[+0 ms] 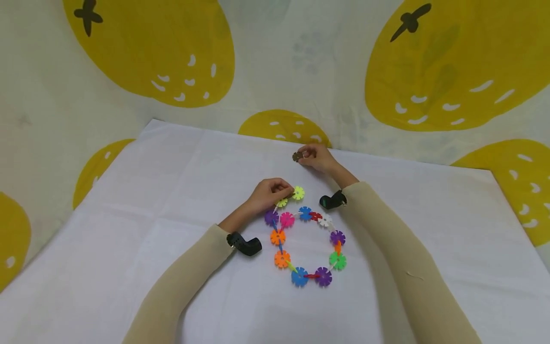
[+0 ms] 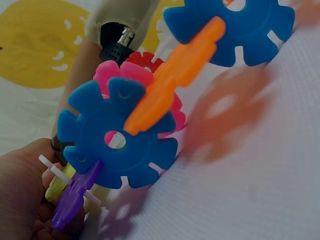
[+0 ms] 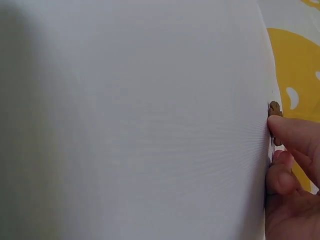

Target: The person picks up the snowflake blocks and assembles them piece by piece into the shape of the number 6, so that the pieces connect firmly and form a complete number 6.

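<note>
Near the far table edge, my right hand (image 1: 318, 157) pinches a brown notched snowflake disc (image 1: 296, 156) between thumb and fingertips. The right wrist view shows the thumb pressed on this brown disc (image 3: 274, 110). My left hand (image 1: 267, 195), nearer to me, pinches a yellow-green snowflake disc (image 1: 299, 193) by its left side. A second yellow-green disc (image 1: 281, 203) lies just below those fingers, beside a purple disc (image 1: 271, 218). Below the hands, several slotted discs joined edge to edge form a loop, with a pink disc (image 1: 287, 219) at its upper left. The left wrist view shows a blue disc (image 2: 90, 120) close up.
A white cloth (image 1: 206, 167) covers the table. Behind it hangs a pale backdrop (image 1: 296, 71) with large yellow fruit prints. Black wrist cameras sit on the left wrist (image 1: 245, 244) and right wrist (image 1: 333, 200), close to the loop.
</note>
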Action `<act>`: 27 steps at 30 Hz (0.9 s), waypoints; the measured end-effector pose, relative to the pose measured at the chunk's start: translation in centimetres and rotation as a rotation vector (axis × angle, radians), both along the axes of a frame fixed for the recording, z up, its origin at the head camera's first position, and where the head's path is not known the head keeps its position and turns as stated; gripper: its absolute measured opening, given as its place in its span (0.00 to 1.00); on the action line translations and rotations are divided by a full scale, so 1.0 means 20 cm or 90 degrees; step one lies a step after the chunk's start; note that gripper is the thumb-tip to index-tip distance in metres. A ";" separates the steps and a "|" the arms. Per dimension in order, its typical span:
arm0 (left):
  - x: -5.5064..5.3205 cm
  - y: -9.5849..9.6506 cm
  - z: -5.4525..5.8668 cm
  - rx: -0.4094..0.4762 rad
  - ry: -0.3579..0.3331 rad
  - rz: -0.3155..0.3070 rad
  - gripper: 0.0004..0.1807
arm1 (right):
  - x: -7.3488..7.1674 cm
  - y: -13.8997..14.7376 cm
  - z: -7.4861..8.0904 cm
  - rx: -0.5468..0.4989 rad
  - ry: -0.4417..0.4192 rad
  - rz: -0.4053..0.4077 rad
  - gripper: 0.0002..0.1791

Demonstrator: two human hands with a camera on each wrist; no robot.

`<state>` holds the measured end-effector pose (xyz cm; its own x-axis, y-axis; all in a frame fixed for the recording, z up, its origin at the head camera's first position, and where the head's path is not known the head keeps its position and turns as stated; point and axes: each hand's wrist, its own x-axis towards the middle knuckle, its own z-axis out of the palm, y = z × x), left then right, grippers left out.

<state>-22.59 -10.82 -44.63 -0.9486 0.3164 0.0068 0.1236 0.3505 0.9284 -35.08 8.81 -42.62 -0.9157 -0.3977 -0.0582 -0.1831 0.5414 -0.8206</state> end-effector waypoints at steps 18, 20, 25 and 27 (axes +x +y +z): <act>-0.01 -0.05 0.01 -0.050 -0.005 -0.034 0.14 | 0.13 0.05 0.01 -0.041 -0.093 -0.006 0.16; -0.02 -0.05 0.01 -0.051 -0.007 -0.026 0.13 | 0.14 0.05 0.01 -0.033 -0.093 0.011 0.15; -0.02 -0.06 0.01 -0.029 -0.022 -0.002 0.13 | 0.16 0.08 0.00 -0.042 -0.099 0.060 0.14; -0.02 -0.06 0.01 -0.023 -0.023 0.004 0.13 | 0.17 0.10 -0.01 -0.053 -0.104 0.080 0.13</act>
